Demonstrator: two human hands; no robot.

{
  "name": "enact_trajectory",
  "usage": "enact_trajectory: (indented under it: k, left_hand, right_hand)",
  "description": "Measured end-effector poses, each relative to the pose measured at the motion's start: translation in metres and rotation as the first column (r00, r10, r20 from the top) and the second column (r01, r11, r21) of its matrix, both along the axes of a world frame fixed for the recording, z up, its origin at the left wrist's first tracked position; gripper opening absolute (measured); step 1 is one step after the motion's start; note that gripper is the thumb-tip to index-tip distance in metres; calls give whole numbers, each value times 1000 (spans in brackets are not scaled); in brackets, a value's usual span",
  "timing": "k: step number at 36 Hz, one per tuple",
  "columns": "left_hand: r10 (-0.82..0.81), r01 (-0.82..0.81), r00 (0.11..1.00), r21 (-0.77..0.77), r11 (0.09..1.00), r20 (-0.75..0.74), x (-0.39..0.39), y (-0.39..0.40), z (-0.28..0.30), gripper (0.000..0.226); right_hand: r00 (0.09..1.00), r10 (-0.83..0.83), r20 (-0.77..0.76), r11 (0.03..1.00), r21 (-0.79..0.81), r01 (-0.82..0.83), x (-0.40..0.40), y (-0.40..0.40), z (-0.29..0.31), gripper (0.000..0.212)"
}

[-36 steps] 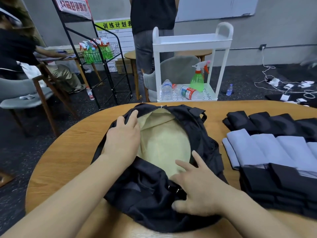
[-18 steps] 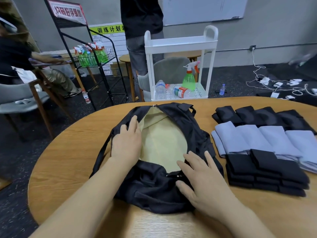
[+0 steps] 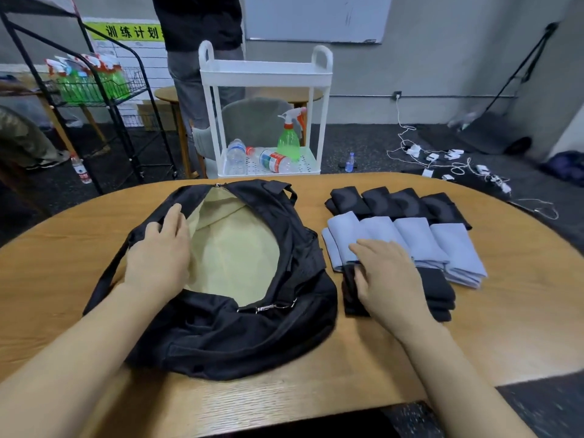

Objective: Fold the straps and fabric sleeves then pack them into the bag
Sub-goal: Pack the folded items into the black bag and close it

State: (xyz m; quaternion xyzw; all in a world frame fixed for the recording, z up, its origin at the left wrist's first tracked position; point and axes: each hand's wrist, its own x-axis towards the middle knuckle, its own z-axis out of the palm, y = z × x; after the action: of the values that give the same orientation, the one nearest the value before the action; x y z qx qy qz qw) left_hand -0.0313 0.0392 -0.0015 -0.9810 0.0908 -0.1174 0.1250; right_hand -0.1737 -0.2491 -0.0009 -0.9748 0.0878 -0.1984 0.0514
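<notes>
A rounded wooden table (image 3: 474,327) with a pale oak grain fills the lower part of the view, and on it lies a black bag (image 3: 246,336), unzipped wide so that its pale yellow lining (image 3: 234,248) shows. The left hand (image 3: 159,257) rests flat on the bag's left rim, fingers straight and together, pressing the black fabric outward. To the right of the bag, touching nothing of it, are three rows of folded pieces: black folded straps (image 3: 398,202) at the far side, light blue fabric sleeves (image 3: 442,245) in the middle, and a stack of black folded pieces (image 3: 437,292) nearest the person. The right hand (image 3: 387,276) lies over the left end of that near stack, fingers spread across the blue sleeves and thumb curled against the stack's side (whether it truly pinches the fabric cannot be told). Beyond the table stands a white two-tier cart (image 3: 265,71) holding a green spray bottle (image 3: 288,137) and clear water bottles (image 3: 271,159) on its lower shelf, with a grey chair (image 3: 252,121) behind it. A person in dark top and grey trousers (image 3: 196,58) stands by the cart. At the left is a black wire rack (image 3: 104,90) with green bottles; a whiteboard (image 3: 316,17) hangs on the grey wall, and white cables and chargers (image 3: 442,156) lie on the dark floor at right.
</notes>
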Motion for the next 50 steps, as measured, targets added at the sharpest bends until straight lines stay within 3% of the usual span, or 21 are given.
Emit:
enact_trajectory:
  k: [2,4,9,14,21,34,37,40,44,50]
  left_hand:
    - [4,-4,1000,-8,1000,-10,0,0,0,75]
    - [7,-8,1000,-20,1000,-18,-1,2,1,75]
    - [17,-17,1000,-33,999,2,0,5,0,74]
    - [13,-13,1000,-44,999,-2,-1,2,-3,76]
    - [18,-20,1000,-93,995,-21,-3,3,0,75]
    - [12,-17,999,-160,987,-30,-7,3,6,75]
    - [-5,-3,999,-195,981,-39,-10,1,11,75]
    - [-20,12,999,-211,977,-37,-13,2,17,77]
    - [-49,42,999,-237,971,-24,-16,5,20,77]
    - [-67,67,998,-304,950,11,-17,12,23,77]
  right_hand:
    - [997,-7,-81,999,-43,3,7,-5,9,22]
    - [997,-21,-68,999,-42,18,5,-9,17,26]
    - [996,45,-84,995,-87,-52,-19,-13,4,18]
    - [989,56,-135,952,-292,-93,-28,-11,-33,55]
    - [998,58,-28,943,-328,-64,-26,-6,-38,17]
    - [998,55,17,955,-292,-48,-29,-2,-36,29]
    - [993,35,109,963,-270,-5,-31,1,-29,30]
    - [961,56,271,968,-252,14,-24,15,-19,16]
    - [905,184,384,964,-252,-89,5,54,0,12]
    - [916,360,177,924,-204,-324,81,115,3,36]
